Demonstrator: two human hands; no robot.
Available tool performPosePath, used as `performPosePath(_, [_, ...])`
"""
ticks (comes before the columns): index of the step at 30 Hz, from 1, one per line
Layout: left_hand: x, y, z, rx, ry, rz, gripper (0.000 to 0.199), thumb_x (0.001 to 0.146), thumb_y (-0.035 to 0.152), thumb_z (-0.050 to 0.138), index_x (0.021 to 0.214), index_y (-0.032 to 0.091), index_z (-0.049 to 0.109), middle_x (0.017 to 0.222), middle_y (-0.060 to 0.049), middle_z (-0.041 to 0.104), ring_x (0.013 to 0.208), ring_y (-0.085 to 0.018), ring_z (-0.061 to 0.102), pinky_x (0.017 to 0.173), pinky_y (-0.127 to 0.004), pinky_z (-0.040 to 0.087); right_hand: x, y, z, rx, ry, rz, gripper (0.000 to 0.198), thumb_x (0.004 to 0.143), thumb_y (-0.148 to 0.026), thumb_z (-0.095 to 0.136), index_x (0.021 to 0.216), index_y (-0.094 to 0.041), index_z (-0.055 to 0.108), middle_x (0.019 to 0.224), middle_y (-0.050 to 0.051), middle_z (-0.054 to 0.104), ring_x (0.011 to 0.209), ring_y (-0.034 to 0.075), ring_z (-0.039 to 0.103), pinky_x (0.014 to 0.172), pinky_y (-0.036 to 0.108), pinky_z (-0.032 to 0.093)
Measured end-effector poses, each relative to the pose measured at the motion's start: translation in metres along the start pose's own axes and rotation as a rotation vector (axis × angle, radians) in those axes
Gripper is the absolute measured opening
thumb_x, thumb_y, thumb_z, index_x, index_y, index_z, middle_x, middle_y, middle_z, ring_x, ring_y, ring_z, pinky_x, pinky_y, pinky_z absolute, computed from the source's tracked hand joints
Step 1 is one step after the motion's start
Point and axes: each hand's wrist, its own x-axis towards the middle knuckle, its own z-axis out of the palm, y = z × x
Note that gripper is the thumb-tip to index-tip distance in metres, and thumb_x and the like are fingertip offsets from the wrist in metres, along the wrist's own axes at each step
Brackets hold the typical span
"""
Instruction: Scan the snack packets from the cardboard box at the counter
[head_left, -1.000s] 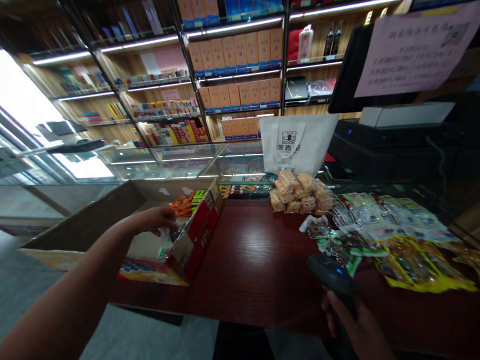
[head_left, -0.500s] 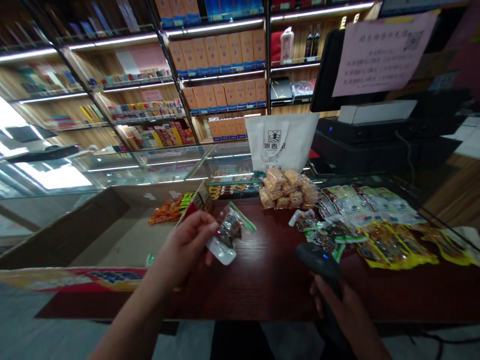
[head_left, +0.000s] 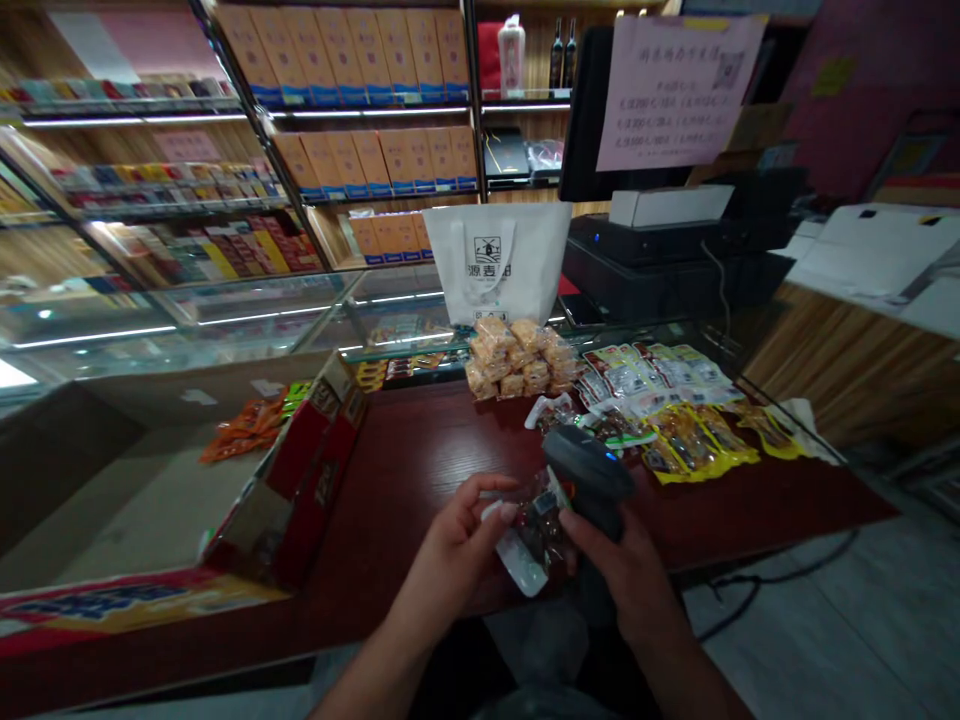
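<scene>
My left hand pinches a clear snack packet with dark pieces inside and a white end, held over the near edge of the counter. In my right hand is a black barcode scanner with a small blue light; the right thumb also meets the packet's upper edge. Just beyond the scanner lie similar snack packets with white and green edges. Behind them sits a pile of wrapped tan snacks. Yellow-edged packets and white-and-green packets spread to the right.
An open cardboard box stands at the left, with orange packets inside. A white paper bag stands behind the wrapped snacks. A monitor bearing a pink notice rises at the back right. The dark red counter runs across.
My left hand has carried the packet rightward to the scanner, and my right hand now touches it too. The scanner has shifted slightly left and up. The view has turned right.
</scene>
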Motion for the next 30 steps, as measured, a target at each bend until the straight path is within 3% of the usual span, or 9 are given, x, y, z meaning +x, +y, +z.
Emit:
performPosePath(3, [-0.002,-0.015,0.002,-0.226,-0.06,-0.091,0.055,0.064,0.031,0.088,0.111,0.019,0.063,0.093,-0.007,0.075,0.079,-0.021,0.072,0.074,-0.03,0.056,-0.001,0.006,0.001,0.074,0.099,0.024,0.045,0.06,-0.049,0.088,0.084,-0.018,0.067,0.05,-0.005,0.064,0.043,0.012,0.054,0.045,0.021,0.046])
performPosePath(5, [-0.004,-0.022,0.004,-0.275,-0.071,-0.14,0.053,0.063,0.028,0.089,0.11,0.015,0.067,0.099,-0.011,0.075,0.084,-0.023,0.073,0.078,-0.031,0.056,-0.001,0.009,0.002,0.093,0.113,0.002,0.042,0.061,-0.048,0.089,0.081,-0.019,0.065,0.049,-0.006,0.063,0.043,0.011,0.053,0.045,0.02,0.046])
performPosePath(8, [-0.007,-0.025,0.006,-0.222,0.017,-0.194,0.043,0.07,0.032,0.084,0.106,0.013,0.069,0.093,-0.012,0.076,0.075,-0.02,0.073,0.067,-0.025,0.056,-0.001,0.011,0.003,0.076,0.085,-0.034,0.041,0.063,-0.047,0.087,0.082,-0.019,0.065,0.049,-0.005,0.063,0.044,0.011,0.055,0.046,0.021,0.045])
performPosePath(12, [-0.009,-0.023,0.006,-0.138,0.097,-0.249,0.042,0.076,0.046,0.077,0.103,0.017,0.065,0.069,-0.005,0.073,0.053,-0.013,0.067,0.05,-0.017,0.049,-0.001,0.008,0.002,-0.033,0.07,-0.106,0.038,0.065,-0.048,0.085,0.077,-0.019,0.064,0.052,-0.005,0.063,0.048,0.013,0.055,0.05,0.024,0.046])
performPosePath(15, [-0.006,-0.022,0.003,-0.157,0.149,-0.168,0.041,0.07,0.047,0.082,0.091,0.017,0.062,0.059,0.0,0.068,0.046,-0.011,0.063,0.047,-0.017,0.049,-0.001,0.004,0.0,-0.078,0.059,-0.159,0.035,0.073,-0.049,0.081,0.084,-0.019,0.065,0.052,-0.006,0.061,0.05,0.013,0.054,0.054,0.025,0.046])
performPosePath(19, [0.001,-0.016,-0.005,-0.183,0.27,-0.033,0.042,0.06,0.038,0.089,0.083,0.015,0.063,0.069,0.001,0.07,0.049,-0.009,0.063,0.05,-0.018,0.052,-0.002,0.0,-0.007,-0.038,0.024,-0.163,0.041,0.078,-0.053,0.074,0.099,-0.019,0.065,0.064,-0.002,0.068,0.05,0.013,0.055,0.052,0.025,0.046])
performPosePath(23, [0.005,-0.01,-0.013,-0.143,0.36,0.06,0.039,0.059,0.037,0.09,0.076,0.013,0.064,0.066,0.002,0.068,0.053,-0.009,0.064,0.054,-0.018,0.054,-0.007,0.002,-0.016,-0.073,-0.069,-0.134,0.041,0.082,-0.053,0.072,0.102,-0.018,0.065,0.07,0.0,0.069,0.047,0.012,0.055,0.049,0.025,0.046])
performPosePath(30, [0.007,-0.014,-0.022,-0.111,0.412,0.057,0.037,0.063,0.037,0.087,0.082,0.014,0.065,0.068,0.001,0.071,0.057,-0.01,0.066,0.057,-0.017,0.054,-0.017,0.012,-0.012,-0.196,-0.181,-0.058,0.044,0.08,-0.059,0.071,0.071,-0.017,0.061,0.052,-0.002,0.06,0.04,0.01,0.049,0.043,0.022,0.039])
